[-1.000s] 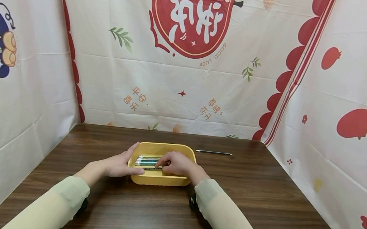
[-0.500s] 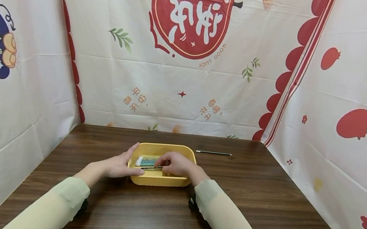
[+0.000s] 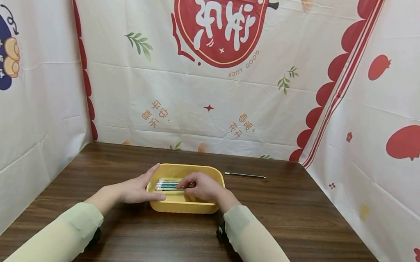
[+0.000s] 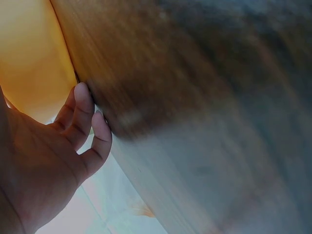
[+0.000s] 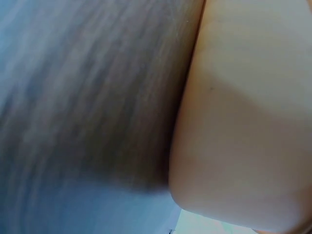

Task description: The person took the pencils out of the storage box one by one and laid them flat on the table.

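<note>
A yellow plastic basket (image 3: pixel 181 207) stands on the table with a row of pencils (image 3: pixel 166 184) lying side by side in it, their eraser ends to the left. My left hand (image 3: pixel 137 187) grips the basket's left end, thumb over the front rim and the other fingers along the outer wall; in the left wrist view those fingers (image 4: pixel 84 105) are bent against its side. Reaching over the right rim, my right hand (image 3: pixel 203 187) pinches at the nearest pencil, its bent fingers hiding the other pencil ends. The right wrist view shows only the basket's outer wall (image 5: pixel 234 146).
One dark pencil (image 3: pixel 245 175) with a pale end lies on the brown wooden table (image 3: pixel 171 243) behind and right of the basket. Printed white cloth (image 3: pixel 213 86) hangs along the back and both sides.
The front pencil, earlier slanted apart from the row near my left thumb, has moved back against the other pencils with my right fingers. My left hand and the basket have stayed put.
</note>
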Tool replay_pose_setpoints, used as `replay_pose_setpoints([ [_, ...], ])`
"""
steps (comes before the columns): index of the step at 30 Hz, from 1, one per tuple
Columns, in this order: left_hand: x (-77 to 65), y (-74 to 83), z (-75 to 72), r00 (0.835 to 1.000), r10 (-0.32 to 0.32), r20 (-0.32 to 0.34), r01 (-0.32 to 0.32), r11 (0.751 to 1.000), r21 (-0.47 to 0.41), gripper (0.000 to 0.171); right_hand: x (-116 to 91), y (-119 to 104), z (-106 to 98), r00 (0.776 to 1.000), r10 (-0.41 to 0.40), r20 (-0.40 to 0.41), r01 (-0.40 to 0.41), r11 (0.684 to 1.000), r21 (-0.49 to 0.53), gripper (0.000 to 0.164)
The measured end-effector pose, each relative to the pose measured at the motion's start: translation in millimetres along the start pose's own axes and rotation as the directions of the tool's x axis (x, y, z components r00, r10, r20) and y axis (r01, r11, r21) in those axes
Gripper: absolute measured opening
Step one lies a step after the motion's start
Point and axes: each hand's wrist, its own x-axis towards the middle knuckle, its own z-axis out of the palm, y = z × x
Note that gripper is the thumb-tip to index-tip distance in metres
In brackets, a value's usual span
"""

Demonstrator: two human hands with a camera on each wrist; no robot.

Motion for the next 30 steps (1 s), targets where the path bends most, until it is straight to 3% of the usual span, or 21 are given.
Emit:
replay_pose_setpoints([
  [17,1.6,-0.4,-0.9,1.000,-0.001,0.014,0.001,1.000,-0.010,0.133,2.1,-3.6,-8.7,0.995,-0.015,-0.096,0.021,0.998,0.061,0.025],
  [30,2.3,-0.1,-0.7,1.000,-0.019,0.017,0.019,1.000,-0.003,0.133,-11.7,-14.5,-40.0,0.989,-0.027,-0.147,0.033,0.999,0.035,0.025],
])
